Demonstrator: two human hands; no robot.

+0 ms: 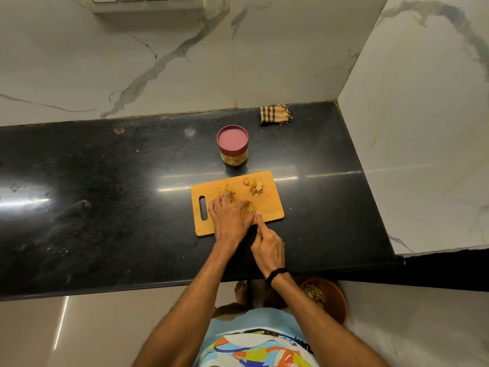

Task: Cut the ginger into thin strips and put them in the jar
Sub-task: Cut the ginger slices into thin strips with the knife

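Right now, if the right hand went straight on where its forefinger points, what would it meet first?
Probably the ginger pile at the far edge of the board, then the jar; depth unclear.

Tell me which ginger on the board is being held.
The piece under the left hand, beside the knife; the other two heaps sit farther back.
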